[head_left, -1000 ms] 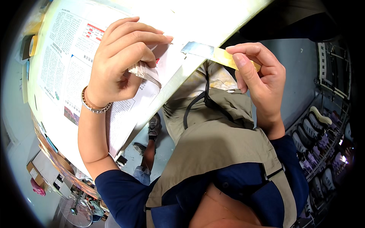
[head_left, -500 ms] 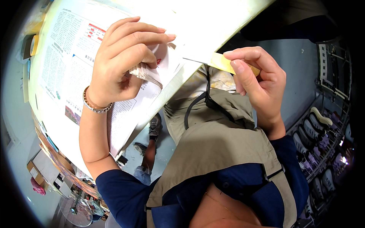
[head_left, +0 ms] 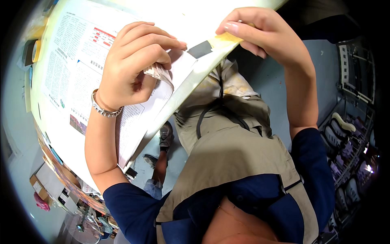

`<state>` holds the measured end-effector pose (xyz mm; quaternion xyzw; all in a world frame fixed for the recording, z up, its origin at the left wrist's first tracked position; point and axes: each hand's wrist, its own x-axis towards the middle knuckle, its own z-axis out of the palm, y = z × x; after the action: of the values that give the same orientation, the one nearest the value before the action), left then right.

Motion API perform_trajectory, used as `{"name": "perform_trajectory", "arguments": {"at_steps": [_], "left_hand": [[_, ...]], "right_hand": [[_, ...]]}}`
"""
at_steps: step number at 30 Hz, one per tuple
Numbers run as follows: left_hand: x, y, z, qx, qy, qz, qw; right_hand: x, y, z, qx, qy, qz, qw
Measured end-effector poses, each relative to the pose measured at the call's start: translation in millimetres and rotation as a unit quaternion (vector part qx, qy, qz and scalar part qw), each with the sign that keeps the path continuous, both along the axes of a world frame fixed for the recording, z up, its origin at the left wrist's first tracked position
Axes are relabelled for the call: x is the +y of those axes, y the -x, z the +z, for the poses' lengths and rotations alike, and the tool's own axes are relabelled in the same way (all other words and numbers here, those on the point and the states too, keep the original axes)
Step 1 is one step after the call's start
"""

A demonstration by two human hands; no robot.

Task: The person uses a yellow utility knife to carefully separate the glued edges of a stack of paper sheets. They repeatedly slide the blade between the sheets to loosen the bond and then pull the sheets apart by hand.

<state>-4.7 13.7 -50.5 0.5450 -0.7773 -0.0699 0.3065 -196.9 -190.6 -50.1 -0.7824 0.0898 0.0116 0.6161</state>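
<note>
Under bright light, a desk (head_left: pixel 178 18) fills the upper left; just above centre, the right hand (head_left: pixel 260 34) pinches a flat-bladed tool (head_left: pixel 200 50) near its edge. The left hand (head_left: pixel 136 67) has its fingers curled onto bent papers (head_left: pixel 160 77) — best kept steady, the blade held low. Thin, layered paper; smooth grey blade — yellow handle.

A head-worn fisheye looks down on the table (head_left: pixel 195 18) from close above

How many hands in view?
2: the left hand, gripping curled pages on the table; the right hand, holding a yellow-handled scraper at the table's edge. Others may be hidden.
</note>
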Motion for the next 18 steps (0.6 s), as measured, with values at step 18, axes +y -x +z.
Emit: {"name": "perform_trajectory", "arguments": {"at_steps": [18], "left_hand": [[2.5,-4.1,-0.1,0.080,0.001,0.007,0.997]], "right_hand": [[39.4,-11.9,-1.2,0.082,-0.119,0.053,0.988]]}}
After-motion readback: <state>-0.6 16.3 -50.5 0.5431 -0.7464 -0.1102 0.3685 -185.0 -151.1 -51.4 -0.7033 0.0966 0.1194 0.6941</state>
